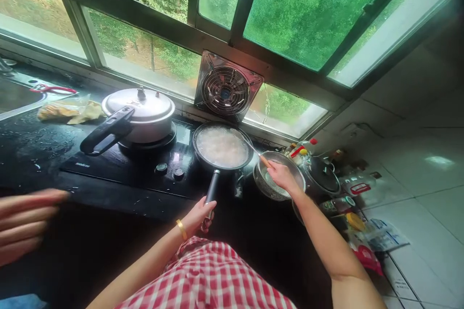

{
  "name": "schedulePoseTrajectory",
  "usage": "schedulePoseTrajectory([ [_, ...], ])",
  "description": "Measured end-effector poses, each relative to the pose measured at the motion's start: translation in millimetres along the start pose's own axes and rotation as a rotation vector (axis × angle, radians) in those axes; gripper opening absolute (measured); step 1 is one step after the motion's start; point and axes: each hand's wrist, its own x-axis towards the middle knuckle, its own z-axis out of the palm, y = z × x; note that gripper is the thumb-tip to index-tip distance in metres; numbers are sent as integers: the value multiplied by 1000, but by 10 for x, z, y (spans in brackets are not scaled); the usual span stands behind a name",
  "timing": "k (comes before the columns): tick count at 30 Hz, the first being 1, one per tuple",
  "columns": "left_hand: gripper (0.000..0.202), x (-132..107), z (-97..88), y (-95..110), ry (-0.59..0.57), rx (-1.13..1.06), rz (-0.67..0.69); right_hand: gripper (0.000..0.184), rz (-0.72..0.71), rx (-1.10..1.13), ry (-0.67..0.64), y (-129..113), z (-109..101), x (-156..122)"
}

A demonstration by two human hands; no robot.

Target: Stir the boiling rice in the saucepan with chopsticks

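One left hand [198, 213] is closed around the single handle [212, 190] of one pan [205, 163]; one right hand [282, 176] is wrapped around one wooden-handled utensil [266, 160], its thin shaft reaching over the pan's rim. The utensil's tip seems to be in the pale froth, though it is hard to make out. The pan is at the right of one black stove [139, 174] with two knobs [161, 168], beside one pressure cooker [152, 128]. Another person's single hand [27, 222] blurs at left.
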Motion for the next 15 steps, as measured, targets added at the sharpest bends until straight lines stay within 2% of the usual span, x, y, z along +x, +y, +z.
schedulePoseTrajectory([
  [3, 48, 4, 0, -3, -6, 1, 2, 28, 36, -22, -9, -5, 75, 155],
  [6, 47, 22, -5, -24, -11, -3, 7, 25, 78, 66, -44, -2, 118, 205],
  [11, 48, 37, -9, -43, 4, 2, 8, 27, 328, 474, -318, 42, 42, 82],
  [15, 47, 18, -5, -14, 3, -3, 0, 22, 404, 669, -473, 66, -174, -65],
])
